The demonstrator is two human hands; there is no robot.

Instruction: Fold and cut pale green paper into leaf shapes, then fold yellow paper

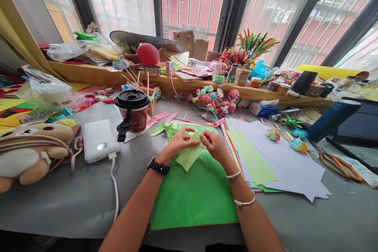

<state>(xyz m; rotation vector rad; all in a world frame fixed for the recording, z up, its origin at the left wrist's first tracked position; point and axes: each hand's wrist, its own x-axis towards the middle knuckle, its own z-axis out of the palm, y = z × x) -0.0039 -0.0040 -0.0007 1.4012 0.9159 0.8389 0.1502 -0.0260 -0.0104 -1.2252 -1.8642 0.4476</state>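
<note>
Over a green sheet [195,201] on the grey desk, both hands hold one light green strip of paper [189,157]. My left hand [178,143], with a black watch on its wrist, pinches the strip's upper left part. My right hand [215,145] has its thumb and fingers closed on the upper right corner. The strip's lower end hangs free and tilts toward me. A thin paper sliver [203,162] lies on the green sheet below the right hand. Folded light green paper pieces [162,127] lie just beyond my left hand.
White sheets [289,161] and a light green strip [251,157] lie at right, near scissors [341,165] and a dark blue cylinder [333,120]. At left stand a lidded cup [137,116], a corded white power bank [100,139] and a plush bear [32,149]. Paper flowers [211,100] sit behind.
</note>
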